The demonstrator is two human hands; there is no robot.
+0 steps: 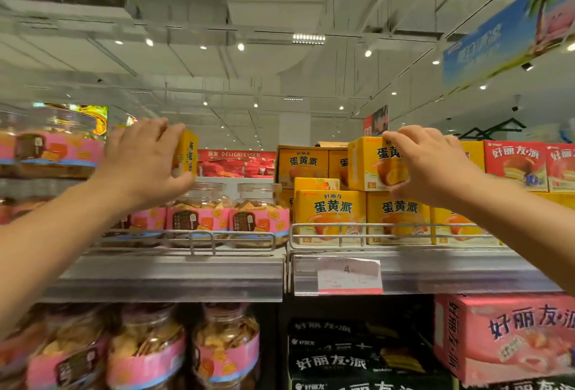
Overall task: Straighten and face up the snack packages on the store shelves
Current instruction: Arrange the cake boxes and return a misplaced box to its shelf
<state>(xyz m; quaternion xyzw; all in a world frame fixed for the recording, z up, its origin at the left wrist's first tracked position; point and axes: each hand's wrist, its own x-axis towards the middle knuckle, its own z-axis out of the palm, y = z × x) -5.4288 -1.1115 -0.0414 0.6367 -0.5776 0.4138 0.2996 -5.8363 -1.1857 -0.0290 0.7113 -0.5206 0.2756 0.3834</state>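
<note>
My left hand (pixel 144 159) grips a small yellow box (pixel 187 153) held up above the clear biscuit jars (pixel 199 215) on the top shelf. My right hand (pixel 432 162) grips a yellow egg-yolk pie box (pixel 370 164) that sits on top of a row of the same yellow boxes (pixel 329 217); fingers curl over its top edge and the thumb is at its bottom. More yellow boxes (pixel 301 165) stand stacked behind. Red pie boxes (pixel 515 165) stand to the right of my right hand.
A wire rail (pixel 342 229) runs along the top shelf's front, with a price tag (pixel 350 276) below it. The lower shelf holds more biscuit jars (pixel 146 349), black boxes (pixel 351 355) and a pink box (pixel 504 333). A blue banner (pixel 504 38) hangs overhead at right.
</note>
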